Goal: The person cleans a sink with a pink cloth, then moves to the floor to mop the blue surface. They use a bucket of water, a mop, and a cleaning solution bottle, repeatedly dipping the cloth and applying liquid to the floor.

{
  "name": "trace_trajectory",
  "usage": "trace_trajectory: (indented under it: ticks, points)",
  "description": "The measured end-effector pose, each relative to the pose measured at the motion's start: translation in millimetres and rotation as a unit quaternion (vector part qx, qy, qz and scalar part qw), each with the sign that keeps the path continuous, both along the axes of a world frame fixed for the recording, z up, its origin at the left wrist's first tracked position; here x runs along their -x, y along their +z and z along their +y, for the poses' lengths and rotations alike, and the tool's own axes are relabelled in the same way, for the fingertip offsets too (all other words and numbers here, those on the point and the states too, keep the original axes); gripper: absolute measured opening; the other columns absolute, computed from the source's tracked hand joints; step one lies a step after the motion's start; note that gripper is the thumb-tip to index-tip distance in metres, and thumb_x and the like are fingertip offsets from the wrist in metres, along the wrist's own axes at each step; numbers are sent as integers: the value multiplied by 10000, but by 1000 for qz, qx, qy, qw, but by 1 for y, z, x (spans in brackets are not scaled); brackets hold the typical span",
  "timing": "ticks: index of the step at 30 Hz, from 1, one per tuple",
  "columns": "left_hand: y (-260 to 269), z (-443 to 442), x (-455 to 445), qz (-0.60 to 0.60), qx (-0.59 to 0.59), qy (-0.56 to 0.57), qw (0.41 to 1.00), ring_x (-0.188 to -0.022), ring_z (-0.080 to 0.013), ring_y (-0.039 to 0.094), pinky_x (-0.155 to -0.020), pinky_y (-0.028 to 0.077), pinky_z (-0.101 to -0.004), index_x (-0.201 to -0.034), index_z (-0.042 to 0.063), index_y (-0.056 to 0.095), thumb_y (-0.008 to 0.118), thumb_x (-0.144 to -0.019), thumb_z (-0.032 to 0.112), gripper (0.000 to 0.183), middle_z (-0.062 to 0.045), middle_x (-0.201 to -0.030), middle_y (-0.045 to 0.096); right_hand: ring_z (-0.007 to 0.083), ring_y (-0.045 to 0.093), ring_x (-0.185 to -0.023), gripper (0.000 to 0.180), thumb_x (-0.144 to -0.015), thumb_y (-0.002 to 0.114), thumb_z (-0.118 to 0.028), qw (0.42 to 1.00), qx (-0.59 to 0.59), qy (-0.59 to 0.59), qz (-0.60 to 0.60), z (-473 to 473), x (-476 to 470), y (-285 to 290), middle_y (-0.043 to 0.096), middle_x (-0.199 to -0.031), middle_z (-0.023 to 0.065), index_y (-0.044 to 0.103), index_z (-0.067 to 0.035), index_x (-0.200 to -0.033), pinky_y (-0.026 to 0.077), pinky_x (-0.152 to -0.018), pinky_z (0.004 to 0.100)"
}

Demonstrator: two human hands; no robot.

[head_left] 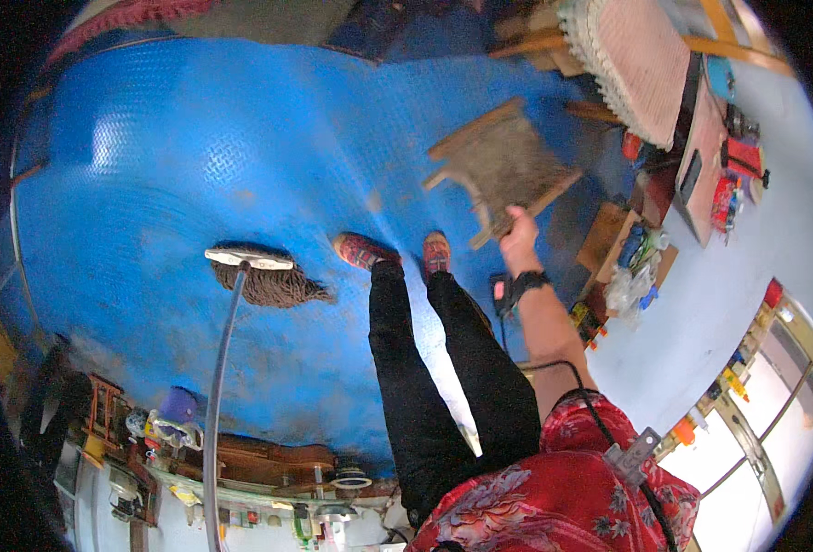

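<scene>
My right hand [521,240] grips the edge of a small wooden stool [517,155], which is tilted, its legs or side rails showing; motion blurs it slightly. A dark band circles the right wrist. My left hand is out of view. To the left of my shoes [365,250], a string mop with dark grey strands [275,284] and a white clamp [249,259] rests on the blue textured floor covering [172,200]. Its metal handle [219,386] runs down past the lower picture edge, where whatever supports it is hidden.
A chair with a pink, lace-edged cover [631,62] stands at the upper right. Below it are a cardboard box [610,241] and clear plastic bags [631,283] along the pale wall [710,297]. Brown wooden furniture [268,459] lines the lower left, near a purple object [177,406].
</scene>
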State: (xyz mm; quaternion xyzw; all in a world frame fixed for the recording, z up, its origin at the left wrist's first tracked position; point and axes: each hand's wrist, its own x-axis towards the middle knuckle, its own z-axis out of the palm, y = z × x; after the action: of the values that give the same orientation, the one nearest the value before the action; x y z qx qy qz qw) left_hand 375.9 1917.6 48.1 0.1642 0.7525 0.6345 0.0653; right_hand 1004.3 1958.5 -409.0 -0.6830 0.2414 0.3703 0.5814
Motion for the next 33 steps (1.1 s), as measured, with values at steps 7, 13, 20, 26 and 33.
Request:
trace_trajectory:
  ticks: [7, 13, 20, 26, 33]
  points:
    - [2, -22, -31, 2, -16, 0, 1000, -582, -189, 459, -625, 415, -338, -687, 82, 451, 557, -813, 115, 167, -22, -592, 410, 357, 538, -1023, 479, -877, 544, -293, 975, 213, 50, 40, -52, -128, -33, 514, -1203, 166, 430, 22, -1219, 453, -831, 519]
    - [0, -49, -60, 61, 69, 8, 996, -590, -139, 471, -554, 413, -277, -678, 49, 502, 548, -799, 124, 149, -35, -662, 499, 247, 549, -826, 437, -818, 616, -219, 966, 195, 156, 71, -105, -131, -5, 503, -1055, 134, 471, -36, -1188, 483, -684, 363]
    - [-1, -73, -100, 57, 16, -63, 996, -828, -187, 563, -838, 436, -339, -865, 72, 481, 535, -872, 126, 77, -99, -793, 588, 325, 306, -1238, 609, -773, 667, -292, 946, 39, 267, 179, -56, -35, 84, 324, -1318, 129, 382, -81, -1268, 354, -960, 504]
    - [-11, -63, -117, -25, 16, 21, 999, -814, -152, 517, -811, 391, -316, -833, 43, 492, 561, -813, 72, 78, -65, -839, 560, 227, 554, -757, 184, -792, 644, -204, 759, -116, 481, 422, -32, 172, 162, 525, -782, 40, 523, -103, -887, 500, -742, 420]
    - [67, -94, -124, -6, -45, -47, 998, -769, -163, 484, -901, 393, -407, -695, 83, 442, 552, -830, 101, 175, -28, -739, 506, 493, 370, -1179, 841, -839, 594, -378, 620, 102, 531, 569, -60, 395, 268, 309, -1306, 335, 62, 7, -1364, 338, -941, 621]
